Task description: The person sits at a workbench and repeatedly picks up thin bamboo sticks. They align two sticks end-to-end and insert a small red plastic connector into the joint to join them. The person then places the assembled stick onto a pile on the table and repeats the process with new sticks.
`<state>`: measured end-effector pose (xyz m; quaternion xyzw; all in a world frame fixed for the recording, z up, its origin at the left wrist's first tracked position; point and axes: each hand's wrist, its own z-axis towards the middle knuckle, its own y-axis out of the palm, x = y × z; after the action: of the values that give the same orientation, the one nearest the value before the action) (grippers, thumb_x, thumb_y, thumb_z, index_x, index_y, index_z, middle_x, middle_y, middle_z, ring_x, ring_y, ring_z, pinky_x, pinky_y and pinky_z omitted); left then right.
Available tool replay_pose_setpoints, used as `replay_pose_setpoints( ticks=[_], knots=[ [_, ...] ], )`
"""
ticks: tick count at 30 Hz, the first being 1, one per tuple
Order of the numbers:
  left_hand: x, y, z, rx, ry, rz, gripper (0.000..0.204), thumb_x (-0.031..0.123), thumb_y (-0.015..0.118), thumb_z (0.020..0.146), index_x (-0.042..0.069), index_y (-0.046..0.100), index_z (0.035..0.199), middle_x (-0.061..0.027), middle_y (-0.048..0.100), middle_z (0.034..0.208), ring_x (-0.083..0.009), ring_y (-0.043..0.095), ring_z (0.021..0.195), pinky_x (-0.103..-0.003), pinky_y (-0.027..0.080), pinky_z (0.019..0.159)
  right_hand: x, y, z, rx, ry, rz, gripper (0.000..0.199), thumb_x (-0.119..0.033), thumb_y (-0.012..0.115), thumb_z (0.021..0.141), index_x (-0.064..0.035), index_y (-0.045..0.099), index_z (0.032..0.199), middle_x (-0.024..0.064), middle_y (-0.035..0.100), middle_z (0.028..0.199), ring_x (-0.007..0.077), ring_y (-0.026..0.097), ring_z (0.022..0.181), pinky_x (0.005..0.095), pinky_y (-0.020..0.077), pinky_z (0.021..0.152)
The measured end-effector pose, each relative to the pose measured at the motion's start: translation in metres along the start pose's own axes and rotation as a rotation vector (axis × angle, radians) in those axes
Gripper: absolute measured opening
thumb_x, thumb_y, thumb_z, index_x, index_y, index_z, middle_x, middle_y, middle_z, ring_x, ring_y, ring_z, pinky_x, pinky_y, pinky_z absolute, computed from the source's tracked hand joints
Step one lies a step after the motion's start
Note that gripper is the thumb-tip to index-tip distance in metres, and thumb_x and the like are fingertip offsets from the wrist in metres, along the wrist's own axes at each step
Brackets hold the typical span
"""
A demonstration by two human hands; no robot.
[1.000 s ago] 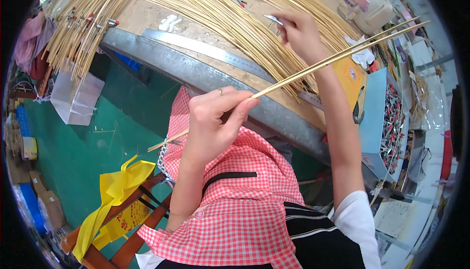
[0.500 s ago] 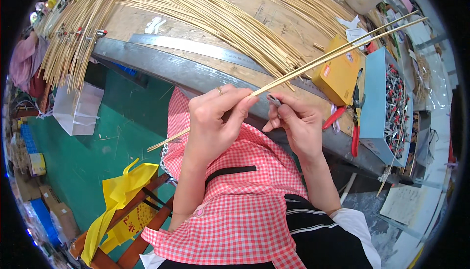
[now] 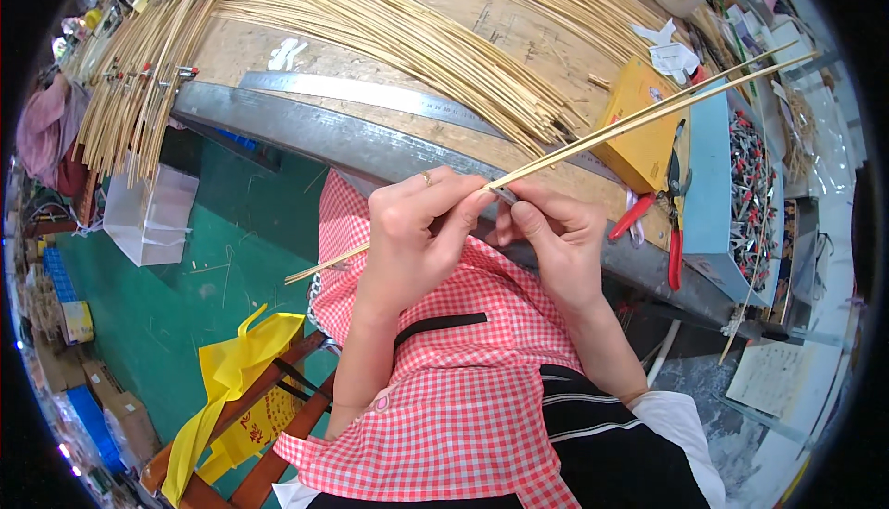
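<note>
A few long, thin bamboo strips (image 3: 639,124) are pinched in my left hand (image 3: 407,236). They run up to the right beyond the table edge, and their other ends stick out below my left wrist, over the checked apron (image 3: 435,407). A small grey metal clip (image 3: 505,195) is between the thumb and fingers of my right hand (image 3: 560,245). Its tip is at the strips, beside my left thumb; whether it grips them I cannot tell. Both hands are in front of the table's metal edge (image 3: 306,123).
On the table lie a large bundle of bamboo strips (image 3: 389,23), a steel ruler (image 3: 370,92), a yellow box (image 3: 637,143) and red-handled pliers (image 3: 675,250). A light-blue box (image 3: 706,162) at right holds many clips. Clipped strips (image 3: 120,120) overhang the left edge; a yellow bag (image 3: 227,361) hangs on a chair.
My right hand has brought the clip leftward to the strips beside my left thumb. My left hand keeps its hold and has shifted slightly right. The whole view has moved a little.
</note>
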<state>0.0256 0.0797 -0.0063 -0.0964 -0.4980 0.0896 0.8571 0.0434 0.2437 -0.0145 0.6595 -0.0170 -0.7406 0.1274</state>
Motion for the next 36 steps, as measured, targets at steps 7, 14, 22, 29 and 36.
replay_pose_setpoints(
  ticks=[7,14,22,29,36],
  knots=[
    [-0.009,-0.023,0.001,-0.352,-0.125,-0.021,0.012,0.002,0.065,0.08,-0.004,0.069,0.089,-0.0104,0.066,0.07,-0.0153,0.061,0.06,-0.026,0.044,0.053,-0.017,-0.025,0.016,0.055,-0.21,0.018,0.017,0.0,0.063,0.087,0.0059,0.067,0.103,0.0133,0.064,0.099,0.0123,0.059,0.071,0.0227,0.051,0.062],
    [0.01,-0.021,0.005,-0.078,0.0,0.023,0.026,0.003,0.073,0.074,0.002,0.071,0.1,-0.01,0.069,0.087,-0.022,0.066,0.08,-0.03,0.053,0.064,-0.011,0.006,0.002,0.03,-0.045,-0.054,0.009,0.003,0.064,0.085,0.0053,0.07,0.092,0.006,0.066,0.071,0.0088,0.06,0.059,0.0211,0.0485,0.054],
    [0.022,-0.016,-0.002,-0.027,0.211,0.209,0.018,0.004,0.077,0.068,0.002,0.07,0.085,-0.0091,0.067,0.076,-0.0219,0.064,0.066,-0.03,0.05,0.058,0.01,0.015,0.006,-0.212,-0.225,-0.325,0.012,-0.004,0.068,0.082,-0.0004,0.07,0.094,0.0104,0.068,0.077,0.0176,0.064,0.067,0.0298,0.0502,0.06],
    [0.013,-0.016,-0.003,-0.094,0.187,0.218,0.016,0.002,0.077,0.068,0.001,0.071,0.082,-0.0094,0.066,0.073,-0.0212,0.063,0.063,-0.029,0.048,0.055,-0.055,-0.013,0.01,0.107,-0.168,-0.118,0.012,0.005,0.064,0.084,0.0066,0.068,0.095,0.0085,0.065,0.075,0.0104,0.06,0.061,0.0201,0.0451,0.051],
    [0.012,-0.012,-0.001,-0.147,0.207,0.275,0.017,0.003,0.076,0.07,0.002,0.071,0.086,-0.0093,0.064,0.072,-0.0218,0.061,0.062,-0.031,0.047,0.054,-0.057,-0.018,0.021,0.05,-0.21,-0.122,0.007,0.007,0.063,0.083,0.008,0.068,0.089,0.0095,0.064,0.07,0.0102,0.056,0.054,0.0205,0.0439,0.047]
  ],
)
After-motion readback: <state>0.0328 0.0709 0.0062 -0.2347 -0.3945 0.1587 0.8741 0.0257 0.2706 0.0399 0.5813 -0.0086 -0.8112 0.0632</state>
